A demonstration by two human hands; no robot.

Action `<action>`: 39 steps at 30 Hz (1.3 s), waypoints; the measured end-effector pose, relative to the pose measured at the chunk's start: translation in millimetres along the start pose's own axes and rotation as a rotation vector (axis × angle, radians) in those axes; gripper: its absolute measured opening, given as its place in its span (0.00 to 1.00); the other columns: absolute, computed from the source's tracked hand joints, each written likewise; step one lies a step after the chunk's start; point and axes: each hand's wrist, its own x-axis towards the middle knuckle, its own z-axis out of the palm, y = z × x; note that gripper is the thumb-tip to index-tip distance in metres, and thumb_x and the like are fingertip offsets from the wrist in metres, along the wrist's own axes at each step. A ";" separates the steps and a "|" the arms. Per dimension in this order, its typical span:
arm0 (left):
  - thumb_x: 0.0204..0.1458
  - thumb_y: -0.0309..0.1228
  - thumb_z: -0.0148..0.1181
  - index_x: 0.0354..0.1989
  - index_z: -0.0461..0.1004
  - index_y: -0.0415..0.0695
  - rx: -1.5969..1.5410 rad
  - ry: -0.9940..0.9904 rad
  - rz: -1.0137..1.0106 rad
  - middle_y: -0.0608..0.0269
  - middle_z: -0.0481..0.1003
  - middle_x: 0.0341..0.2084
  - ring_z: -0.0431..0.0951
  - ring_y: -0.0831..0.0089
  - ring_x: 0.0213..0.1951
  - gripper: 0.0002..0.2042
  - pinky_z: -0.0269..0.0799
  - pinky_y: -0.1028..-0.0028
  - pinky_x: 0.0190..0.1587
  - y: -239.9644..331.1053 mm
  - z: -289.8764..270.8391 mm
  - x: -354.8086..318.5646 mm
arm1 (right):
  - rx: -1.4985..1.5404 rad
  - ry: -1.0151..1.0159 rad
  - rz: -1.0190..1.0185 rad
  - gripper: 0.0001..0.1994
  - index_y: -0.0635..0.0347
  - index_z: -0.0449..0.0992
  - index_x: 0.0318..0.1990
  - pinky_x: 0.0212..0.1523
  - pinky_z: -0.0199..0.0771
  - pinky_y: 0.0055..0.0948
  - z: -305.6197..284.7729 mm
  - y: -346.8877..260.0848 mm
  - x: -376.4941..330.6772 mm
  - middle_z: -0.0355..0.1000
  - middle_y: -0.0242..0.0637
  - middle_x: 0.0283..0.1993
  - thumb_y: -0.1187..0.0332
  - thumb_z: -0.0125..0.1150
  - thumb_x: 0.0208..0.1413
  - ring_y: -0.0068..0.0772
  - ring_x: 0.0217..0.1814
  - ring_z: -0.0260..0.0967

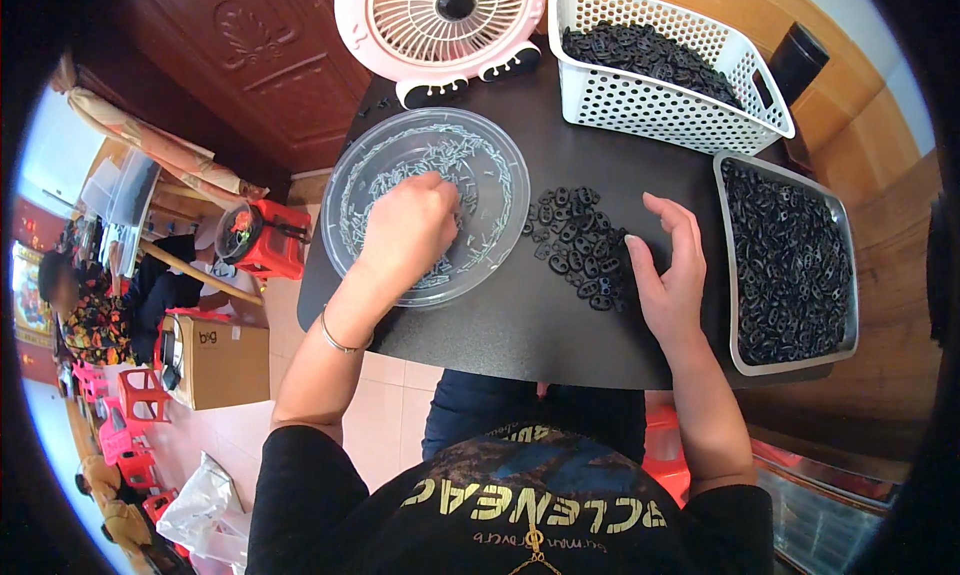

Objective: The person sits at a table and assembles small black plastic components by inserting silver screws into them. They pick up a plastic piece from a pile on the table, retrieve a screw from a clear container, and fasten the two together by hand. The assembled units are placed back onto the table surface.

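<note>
My left hand (412, 223) is over a round clear plastic bowl (512, 210), its fingers curled down into it. Small silvery-grey pin-like pieces (440, 155) lie scattered across the bowl's bottom. The fingertips are hidden, so whatever they pinch does not show. To the right of the bowl, a loose pile of black oval parts with holes (578, 237) rests on the dark table (480, 350). At that pile's right edge, my right hand (672, 273) stands with thumb and fingers apart, holding nothing visible.
A metal tray (735, 265) of similar black parts lies at the right. Behind it is a white perforated basket (660, 125) with more black pieces. A pink fan (455, 65) stands behind the bowl. Left on the floor are a cardboard box (225, 365) and red stools (145, 395); people sit farther off.
</note>
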 end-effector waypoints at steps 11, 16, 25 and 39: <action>0.36 0.16 0.56 0.24 0.70 0.40 -0.770 -0.072 0.082 0.65 0.71 0.21 0.69 0.82 0.19 0.06 0.66 0.83 0.20 44.0 7.0 -38.2 | 0.024 0.014 -0.001 0.16 0.61 0.69 0.42 0.47 0.62 0.31 -2.8 0.8 1.5 0.66 0.42 0.43 0.75 0.58 0.43 0.40 0.46 0.63; 0.36 0.16 0.56 0.22 0.69 0.39 -0.730 -0.011 0.080 0.63 0.71 0.22 0.70 0.82 0.20 0.06 0.67 0.83 0.21 40.0 14.6 -33.6 | 0.096 -0.016 -0.021 0.08 0.61 0.73 0.33 0.37 0.67 0.27 -2.4 7.5 -0.1 0.70 0.38 0.33 0.78 0.57 0.43 0.35 0.35 0.69; 0.40 0.17 0.55 0.22 0.67 0.39 -1.026 -0.082 0.057 0.63 0.73 0.28 0.67 0.87 0.23 0.04 0.64 0.86 0.28 48.8 -4.5 -6.5 | 0.175 -0.301 0.041 0.05 0.60 0.74 0.29 0.30 0.68 0.27 -10.5 -1.0 -2.0 0.70 0.36 0.28 0.77 0.59 0.41 0.33 0.29 0.69; 0.48 0.22 0.52 0.38 0.73 0.35 -1.710 -0.397 -0.282 0.61 0.75 0.27 0.73 0.82 0.26 0.09 0.70 0.85 0.30 83.0 15.5 32.0 | -0.338 -0.575 -0.277 0.07 0.56 0.71 0.31 0.33 0.71 0.32 -11.9 -17.8 3.8 0.66 0.33 0.29 0.72 0.51 0.42 0.36 0.34 0.67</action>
